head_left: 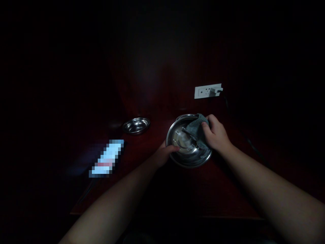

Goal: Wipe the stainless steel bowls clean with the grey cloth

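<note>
A shiny metal bowl [188,159] is tilted toward me above the dark red table. My left hand [165,152] grips its left side, thumb over the rim and the other fingers hidden behind. In my right hand [215,134] is a grey-green cloth [196,130], pinched at the bowl's right rim and draped down into the inside. Part of a second rim shows behind the bowl's top edge; whether it is another bowl I cannot tell.
A small metal bowl [136,126] rests on the table to the left. Nearer me lies a phone with a lit, pixelated screen [108,159]. On the back wall is a white socket plate [203,91] with a plug and dark cord. The table's front edge [215,217] runs below my arms.
</note>
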